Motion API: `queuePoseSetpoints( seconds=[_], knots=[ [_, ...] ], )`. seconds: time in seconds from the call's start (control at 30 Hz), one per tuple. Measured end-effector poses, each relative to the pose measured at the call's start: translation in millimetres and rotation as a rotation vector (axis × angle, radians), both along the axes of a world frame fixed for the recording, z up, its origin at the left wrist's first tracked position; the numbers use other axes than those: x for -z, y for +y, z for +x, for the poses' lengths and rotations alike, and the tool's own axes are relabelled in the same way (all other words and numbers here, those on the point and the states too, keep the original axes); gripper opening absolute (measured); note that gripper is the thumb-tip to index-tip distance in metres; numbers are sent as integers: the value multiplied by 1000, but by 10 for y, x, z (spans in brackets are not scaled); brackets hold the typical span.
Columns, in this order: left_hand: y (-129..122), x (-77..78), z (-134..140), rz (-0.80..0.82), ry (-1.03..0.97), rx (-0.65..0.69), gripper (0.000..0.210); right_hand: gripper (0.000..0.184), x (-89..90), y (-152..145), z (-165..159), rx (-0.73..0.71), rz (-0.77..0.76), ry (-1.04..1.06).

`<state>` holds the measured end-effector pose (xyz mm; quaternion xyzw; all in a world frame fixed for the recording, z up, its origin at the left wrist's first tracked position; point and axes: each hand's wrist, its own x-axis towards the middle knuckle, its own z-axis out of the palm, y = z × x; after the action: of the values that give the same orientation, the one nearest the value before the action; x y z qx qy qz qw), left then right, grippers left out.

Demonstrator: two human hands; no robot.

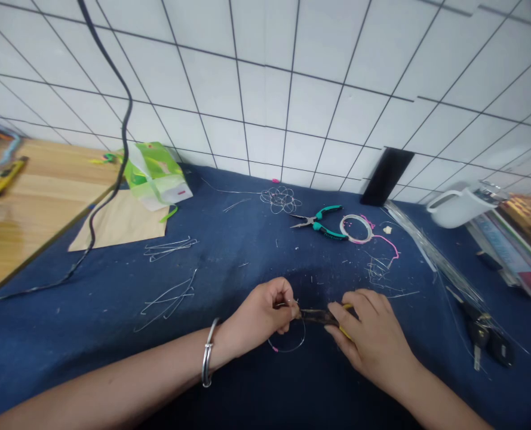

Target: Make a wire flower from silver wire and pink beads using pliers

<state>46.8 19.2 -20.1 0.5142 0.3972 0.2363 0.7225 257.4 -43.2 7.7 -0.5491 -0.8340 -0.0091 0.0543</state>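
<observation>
My left hand (272, 310) is closed in a pinch on a thin wire loop (301, 343), which hangs below the fingers with a small pink piece on its lower left. My right hand (368, 331) wraps round a pair of yellow-handled pliers (321, 315). The pliers' dark jaws point left and meet the wire at my left fingertips. Whether the jaws are closed on the wire I cannot tell. Beyond my hands lie teal-handled pliers (321, 222), their jaws apart, and a wire flower shape (279, 199).
Bent wires (169, 304) lie at the left on the blue cloth (229, 251). A white ring spool (342, 226) with pink cord, straight wires (426, 254), keys (479, 337) and a white mug (456, 209) are at the right. A black cable (128, 113) crosses the left side.
</observation>
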Motion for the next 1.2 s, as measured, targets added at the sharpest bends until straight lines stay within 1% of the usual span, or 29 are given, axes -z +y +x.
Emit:
queuePoseSetpoints(
  seconds=[0.3,0.47,0.63,0.83,1.0,1.1,1.2],
  knots=[
    [-23,-5,24,38,16,-28,13,22,29,-12,8,3,-11,24],
    [-29,-4,21,75,37,-28,12,21,15,-4,-2,17,-66,60],
    [-41,-15,19,95,46,-25,11,21,2,15,-14,-2,-123,84],
    [-40,-30,11,96,45,-2,11,20,-14,30,3,-25,-151,157],
    [-23,-20,4,115,29,31,9,18,-12,54,20,-15,-193,178],
    [-4,-17,-1,120,9,57,9,17,-14,53,12,-10,-186,160],
    [8,-27,-6,135,42,69,7,18,-22,30,-9,-3,-130,123]
  ],
)
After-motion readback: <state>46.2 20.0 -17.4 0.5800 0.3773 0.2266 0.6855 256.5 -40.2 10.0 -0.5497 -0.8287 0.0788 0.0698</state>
